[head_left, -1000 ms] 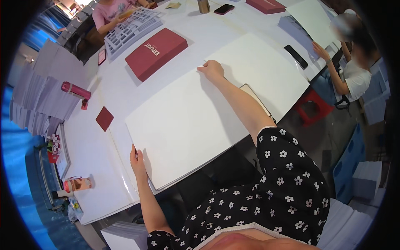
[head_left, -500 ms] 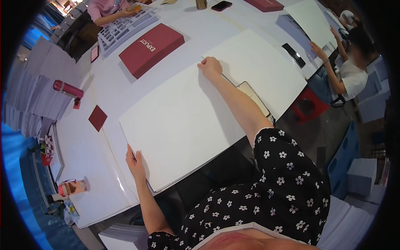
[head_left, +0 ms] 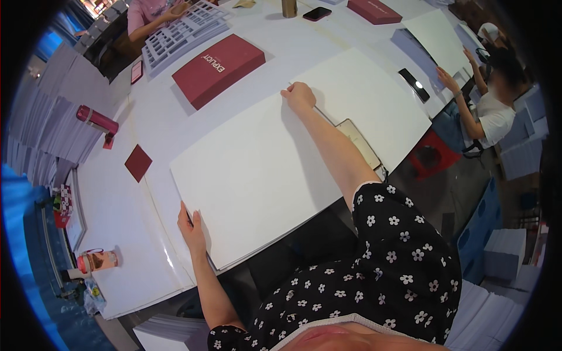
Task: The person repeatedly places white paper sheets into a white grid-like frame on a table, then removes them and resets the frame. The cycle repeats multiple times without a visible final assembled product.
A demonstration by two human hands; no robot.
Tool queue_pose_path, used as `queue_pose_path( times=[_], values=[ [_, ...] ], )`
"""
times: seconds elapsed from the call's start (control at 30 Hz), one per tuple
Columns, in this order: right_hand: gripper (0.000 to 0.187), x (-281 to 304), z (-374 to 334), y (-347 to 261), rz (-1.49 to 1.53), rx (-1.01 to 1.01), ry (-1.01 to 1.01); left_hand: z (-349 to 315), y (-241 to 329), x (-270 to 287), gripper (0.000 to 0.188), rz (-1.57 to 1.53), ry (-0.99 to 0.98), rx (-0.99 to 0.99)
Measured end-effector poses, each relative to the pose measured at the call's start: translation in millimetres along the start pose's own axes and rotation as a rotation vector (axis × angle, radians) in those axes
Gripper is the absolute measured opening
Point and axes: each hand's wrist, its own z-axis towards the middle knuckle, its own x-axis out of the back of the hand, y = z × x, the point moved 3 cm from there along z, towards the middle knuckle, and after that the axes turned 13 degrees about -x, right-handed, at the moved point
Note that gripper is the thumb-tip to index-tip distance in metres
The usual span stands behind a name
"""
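A large white sheet [head_left: 252,175] lies in front of me, with more layers showing beneath its near edge. At its left edge is my left hand [head_left: 192,229], its thumb on the sheet's side and its fingers along the outside. A thin dark sliver shows between that thumb and the fingers; its kind is unclear. My right arm reaches across the sheet, and my right hand [head_left: 300,98] is closed at its far right corner, fingertips pressed together there. Beside my right forearm, a phone [head_left: 358,143] rests partly on a second white sheet [head_left: 374,96].
Past the sheet lie a dark red box [head_left: 218,69] and a small red card [head_left: 138,163]. A pink flask [head_left: 97,119] stands near tall paper stacks [head_left: 58,99] at left. Co-workers sit across and at right, near a black phone [head_left: 414,85] and a red stool [head_left: 434,157].
Both my hands keep their places on the sheet. The view has shifted slightly. Across the table, the co-worker's hand has moved a little from where it held a yellowish thing.
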Motion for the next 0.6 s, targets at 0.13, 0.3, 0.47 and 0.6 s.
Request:
queue_pose_path(
  times=[0.13,0.3,0.47,0.6],
  values=[
    [0.022,-0.6,-2.8,-3.1,0.024,-0.020,-0.015,-4.3,3.5,3.3,0.052,0.070,0.005,-0.002],
    [0.023,-13.4,15.2,0.5,-0.040,0.068,0.100,0.0,1.9,4.0,0.050,-0.036,0.044,-0.104],
    [0.029,-5.8,25.0,4.1,-0.156,0.148,0.079,11.4,8.5,7.4,0.051,0.091,-0.003,-0.163],
    [0.035,3.2,-2.6,-19.5,-0.253,0.076,0.027,-2.9,3.1,12.5,0.054,0.287,0.080,-0.101]
  ],
)
